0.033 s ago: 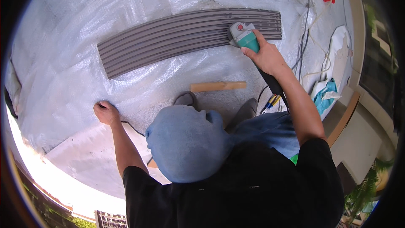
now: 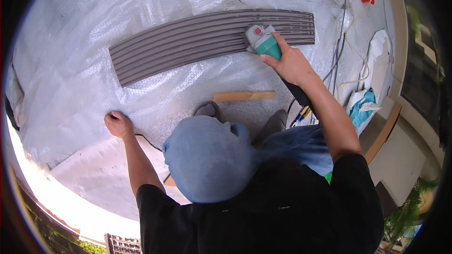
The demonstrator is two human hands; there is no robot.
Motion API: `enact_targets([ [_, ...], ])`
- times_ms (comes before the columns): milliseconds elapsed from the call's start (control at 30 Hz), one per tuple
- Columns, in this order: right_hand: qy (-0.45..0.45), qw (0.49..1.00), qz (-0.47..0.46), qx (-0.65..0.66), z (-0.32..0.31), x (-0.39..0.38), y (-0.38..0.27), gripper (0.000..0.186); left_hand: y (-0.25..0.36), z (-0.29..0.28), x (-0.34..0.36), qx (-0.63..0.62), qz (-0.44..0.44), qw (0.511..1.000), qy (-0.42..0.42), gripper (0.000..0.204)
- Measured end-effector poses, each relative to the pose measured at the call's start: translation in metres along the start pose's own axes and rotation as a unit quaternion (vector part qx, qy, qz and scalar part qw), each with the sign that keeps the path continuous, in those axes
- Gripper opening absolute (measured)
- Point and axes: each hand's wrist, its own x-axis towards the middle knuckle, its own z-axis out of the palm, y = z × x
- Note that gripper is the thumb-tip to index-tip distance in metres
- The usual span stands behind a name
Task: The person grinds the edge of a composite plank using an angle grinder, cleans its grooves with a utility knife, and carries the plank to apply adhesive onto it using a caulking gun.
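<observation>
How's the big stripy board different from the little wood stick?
The grooved board is dark grey-brown, but the wood stick is light tan. The grooved board is much longer and wider than the wood stick. The grooved board has ridges; the wood stick looks plain. Both are long and thin.

Translucent plastic sheeting [image 2: 70,73] covers much of the floor [image 2: 242,113]. A grey ribbed panel [image 2: 188,44] lies across it, upper centre of the frame. A wooden strip [image 2: 244,96] lies near the middle; dark cables [image 2: 338,49] trail down the upper right.
</observation>
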Motion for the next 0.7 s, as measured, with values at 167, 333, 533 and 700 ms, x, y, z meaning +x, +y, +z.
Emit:
enact_targets([
  [167, -0.089, 0.983, -0.158, 0.037, 0.035, -0.004, -0.124, 0.079, 0.003, 0.000, 0.000, -0.008, -0.007, 1.000, -0.008, 0.035],
  [333, -0.106, 0.980, -0.159, 0.057, 0.041, 0.002, -0.137, 0.077, -0.001, 0.000, -0.001, -0.010, -0.006, 1.000, 0.005, 0.040],
  [533, -0.053, 0.994, -0.078, 0.056, 0.028, 0.009, -0.039, 0.090, -0.009, 0.004, 0.000, 0.010, -0.012, 1.000, 0.000, 0.040],
  [700, -0.011, 1.000, 0.014, 0.019, 0.001, 0.007, 0.027, 0.094, -0.008, 0.007, 0.001, 0.006, -0.003, 1.000, -0.002, 0.041],
])
